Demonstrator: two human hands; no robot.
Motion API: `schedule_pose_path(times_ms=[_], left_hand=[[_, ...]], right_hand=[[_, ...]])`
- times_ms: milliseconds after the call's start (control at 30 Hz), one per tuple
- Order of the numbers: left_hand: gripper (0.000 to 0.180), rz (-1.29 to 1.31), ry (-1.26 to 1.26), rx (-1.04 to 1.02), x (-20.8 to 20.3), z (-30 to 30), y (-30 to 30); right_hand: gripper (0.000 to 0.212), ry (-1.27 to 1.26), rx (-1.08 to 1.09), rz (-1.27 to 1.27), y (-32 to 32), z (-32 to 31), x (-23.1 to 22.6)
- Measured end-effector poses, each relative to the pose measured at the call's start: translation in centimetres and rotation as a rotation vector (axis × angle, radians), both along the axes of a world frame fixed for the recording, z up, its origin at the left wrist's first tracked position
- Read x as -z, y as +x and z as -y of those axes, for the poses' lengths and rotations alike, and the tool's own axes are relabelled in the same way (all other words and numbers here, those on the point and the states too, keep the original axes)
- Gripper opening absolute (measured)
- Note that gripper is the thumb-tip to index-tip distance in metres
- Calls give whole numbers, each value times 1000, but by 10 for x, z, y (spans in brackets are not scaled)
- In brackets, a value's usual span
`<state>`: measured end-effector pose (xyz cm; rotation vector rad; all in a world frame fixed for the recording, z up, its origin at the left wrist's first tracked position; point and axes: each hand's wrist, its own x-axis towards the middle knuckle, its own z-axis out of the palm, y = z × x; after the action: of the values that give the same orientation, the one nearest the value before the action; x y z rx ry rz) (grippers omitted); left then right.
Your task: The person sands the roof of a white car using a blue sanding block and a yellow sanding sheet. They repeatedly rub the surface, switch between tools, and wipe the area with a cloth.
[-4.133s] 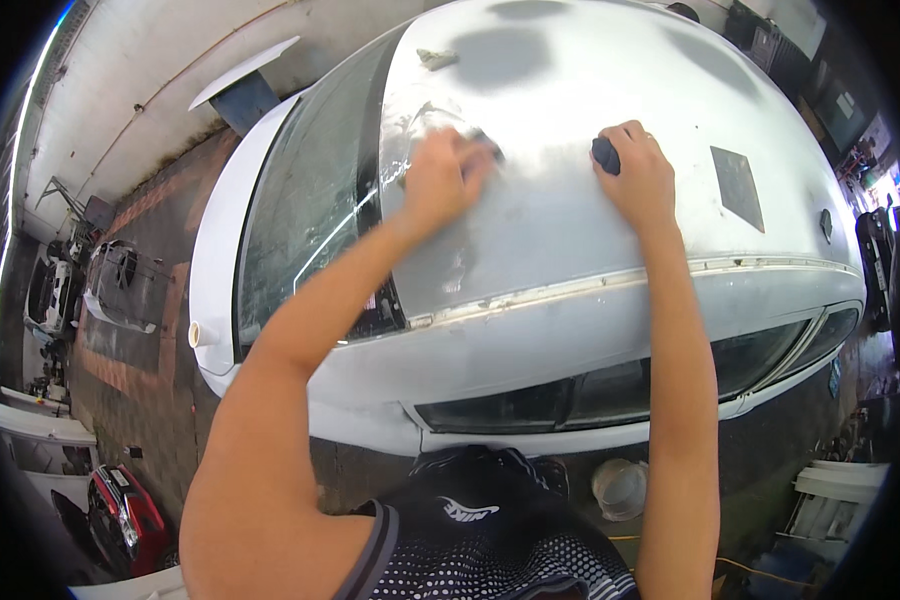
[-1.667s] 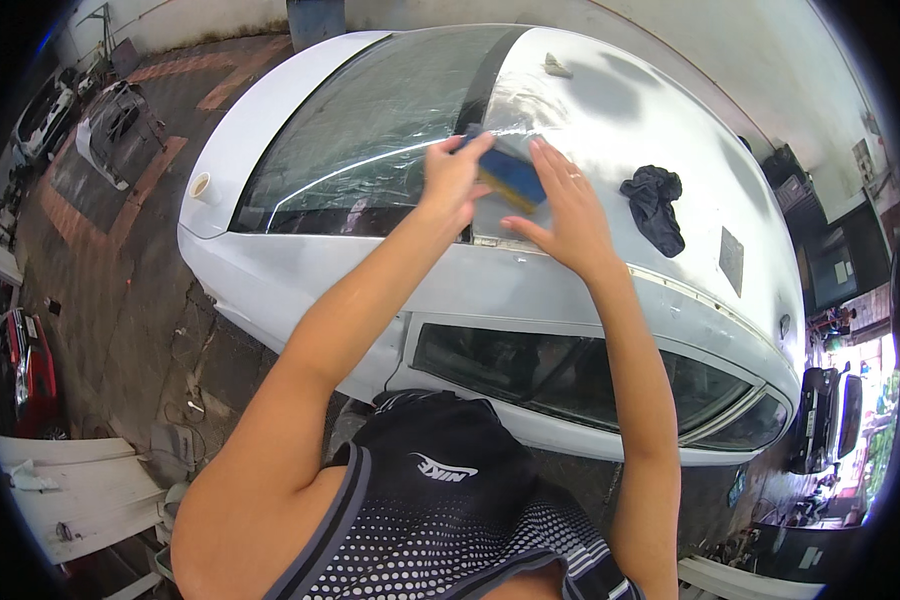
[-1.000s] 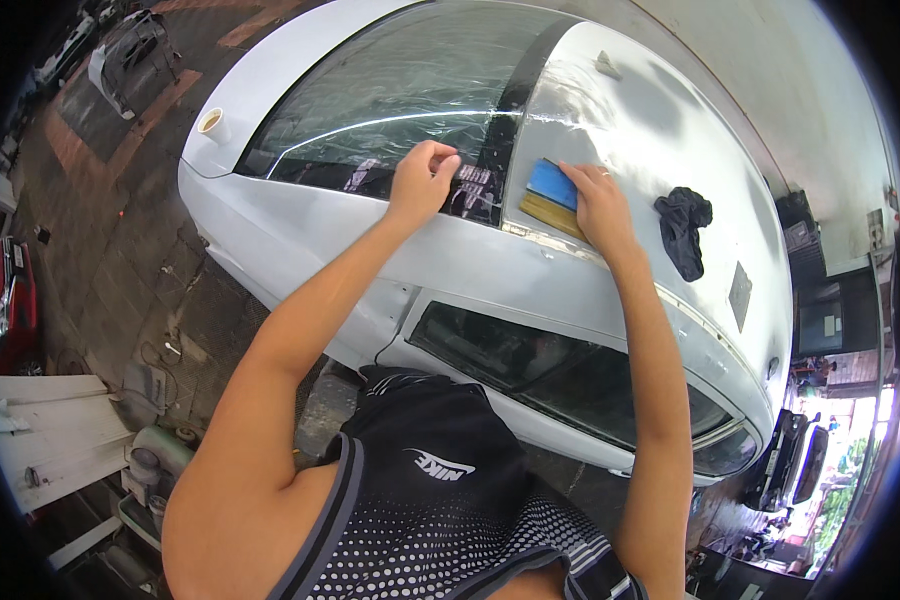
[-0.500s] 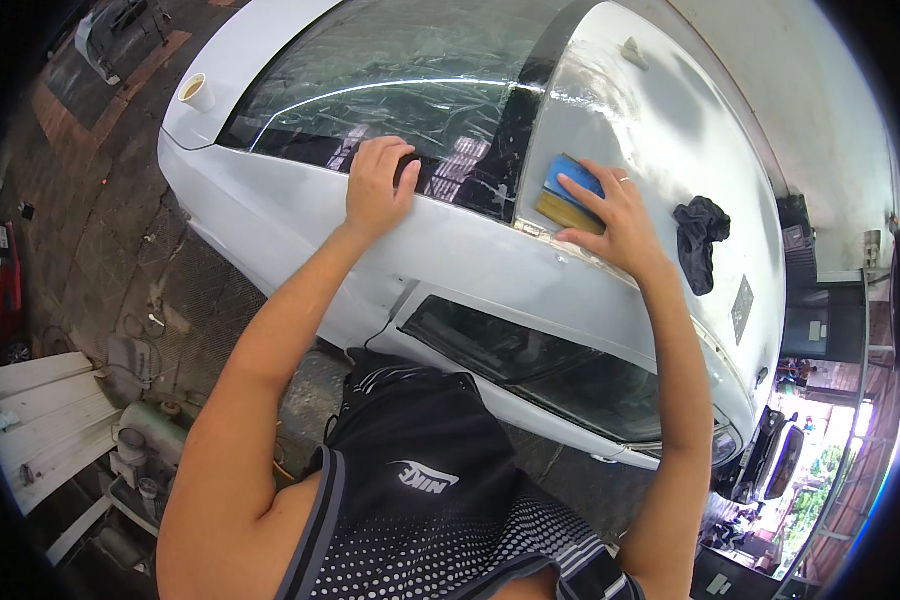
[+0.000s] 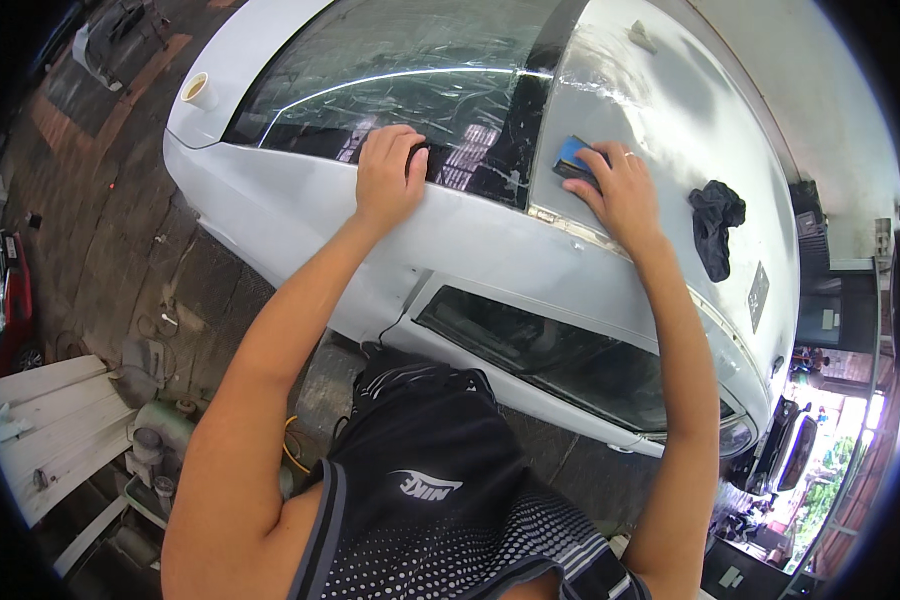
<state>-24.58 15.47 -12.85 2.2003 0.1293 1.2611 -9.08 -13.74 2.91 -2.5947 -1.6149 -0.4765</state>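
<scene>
My right hand [image 5: 620,192] grips a blue sanding block [image 5: 573,160] between thumb and fingers. The block sits on the grey-white roof panel [image 5: 610,120] of a car, beside the dark edge of the large window glass [image 5: 400,70]. My left hand [image 5: 390,178] rests at the lower rim of that glass, fingers curled. Something dark shows between its thumb and fingers, but I cannot make out what. A crumpled black cloth [image 5: 715,228] lies on the roof to the right of my right hand.
A flat grey piece [image 5: 759,297] lies near the cloth, and a small grey wedge [image 5: 642,37] farther up the roof. A cup [image 5: 199,91] stands on the white panel at left. Below the roof is the side window [image 5: 530,340]. A green compressor tank [image 5: 175,430] stands lower left.
My right hand has closed more around the block, whose yellowish lower part no longer shows. The view has shifted slightly. My left hand stays at the glass rim.
</scene>
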Motion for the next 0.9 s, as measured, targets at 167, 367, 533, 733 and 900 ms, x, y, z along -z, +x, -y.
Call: schedule_pose_path(times_ms=[167, 367, 533, 733, 900], left_hand=[[18, -1, 2, 0, 3, 2, 0], [19, -25, 1, -20, 6, 1, 0], [20, -38, 31, -5, 2, 1, -1], [21, -60, 68, -19, 1, -2, -2], [22, -65, 57, -11, 1, 0, 0]], right_hand=[[39, 78, -60, -184, -16, 4, -14], [28, 121, -137, -232, -39, 13, -17], [27, 166, -59, -196, -16, -31, 3], [23, 126, -56, -220, -40, -21, 1], [22, 124, -17, -161, -20, -33, 1]])
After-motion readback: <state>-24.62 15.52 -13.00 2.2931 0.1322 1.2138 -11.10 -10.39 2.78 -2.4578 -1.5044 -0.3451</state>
